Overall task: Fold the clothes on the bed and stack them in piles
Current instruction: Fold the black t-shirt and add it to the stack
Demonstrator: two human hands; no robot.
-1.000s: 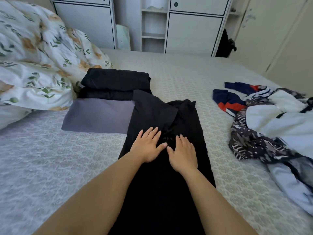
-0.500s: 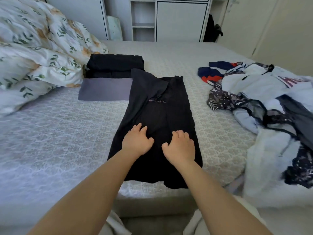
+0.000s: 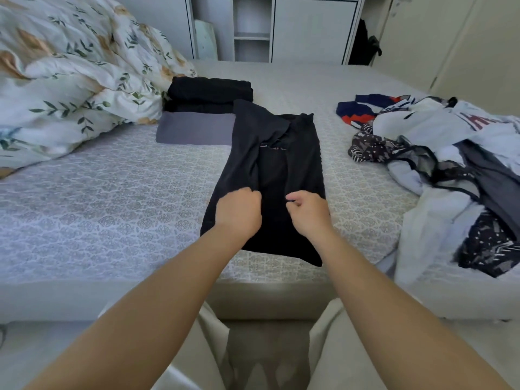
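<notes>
1. On the wide bed, covered in a pale spread with a fine repeating pattern, we see a puffy leaf-printed duvet bunched at the far left and white cupboards beyond.
2. At the right edge lies a rumpled heap of unfolded clothes, white, navy and speckled.
3. In the middle lies the black garment, soft and matte, folded into a long narrow strip near the front edge.
4. Behind it sits a folded pile, black pieces over a grey one.
5. Our left hand and right hand rest on the strip with fingers curled, pinching its cloth.
</notes>
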